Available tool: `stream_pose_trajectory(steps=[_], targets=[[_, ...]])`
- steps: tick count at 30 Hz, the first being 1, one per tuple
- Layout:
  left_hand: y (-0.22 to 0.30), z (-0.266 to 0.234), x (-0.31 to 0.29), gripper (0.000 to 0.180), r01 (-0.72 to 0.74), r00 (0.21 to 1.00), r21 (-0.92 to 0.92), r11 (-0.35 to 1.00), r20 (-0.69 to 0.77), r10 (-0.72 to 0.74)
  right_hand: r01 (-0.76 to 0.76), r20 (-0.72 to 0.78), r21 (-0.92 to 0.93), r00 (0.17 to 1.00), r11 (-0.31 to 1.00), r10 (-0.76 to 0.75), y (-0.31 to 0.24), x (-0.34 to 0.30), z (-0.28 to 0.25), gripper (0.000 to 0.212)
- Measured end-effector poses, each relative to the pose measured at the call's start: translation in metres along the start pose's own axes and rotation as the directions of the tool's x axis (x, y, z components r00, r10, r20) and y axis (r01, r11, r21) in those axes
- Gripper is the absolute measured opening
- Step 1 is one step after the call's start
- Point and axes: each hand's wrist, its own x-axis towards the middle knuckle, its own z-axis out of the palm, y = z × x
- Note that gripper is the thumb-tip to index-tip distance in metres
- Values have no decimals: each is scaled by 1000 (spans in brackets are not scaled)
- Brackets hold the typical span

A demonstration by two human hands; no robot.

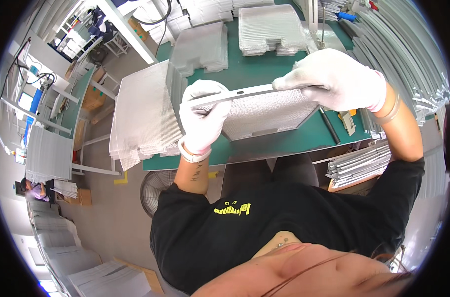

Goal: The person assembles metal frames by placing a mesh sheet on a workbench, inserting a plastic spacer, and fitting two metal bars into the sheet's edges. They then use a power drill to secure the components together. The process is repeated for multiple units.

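Both hands wear white gloves and hold up a metal mesh panel (264, 114) with a thin pale frame along its upper edge. My left hand (202, 114) grips the frame at its left end, fingers curled round it. Near the right end of the same edge, my right hand (339, 81) pinches the frame between thumb and fingers. A small dark slot shows in the frame bar between the hands. The panel tilts over the front of the green table (230, 76), its lower edge toward me.
Stacked mesh sheets lie left (148, 109), behind (200, 47) and at the back (269, 27). A black-handled tool (330, 127) and a yellow-and-metal tool (348, 121) lie right. Long grey strips (398, 54) line the right side. A floor fan (153, 193) stands below left; another person (36, 190) sits far left.
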Motion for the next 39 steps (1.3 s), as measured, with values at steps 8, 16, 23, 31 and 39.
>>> stream_pose_trajectory(steps=[8,16,23,31,39], targets=[[-20,12,-9,66,-136,927,195,971,-320,194,-128,-44,81,990,988,132,0,28,26,38],[-22,14,-1,54,51,922,674,737,-315,225,-144,10,-3,990,990,144,7,34,26,55],[-41,2,5,37,-189,870,799,571,-133,475,-131,0,33,991,991,131,14,35,29,52],[-34,4,1,35,-154,876,845,512,-123,467,-159,25,27,987,987,158,9,37,26,51],[-35,5,2,36,-127,887,796,592,-176,427,-154,28,-1,988,988,154,10,35,26,52]])
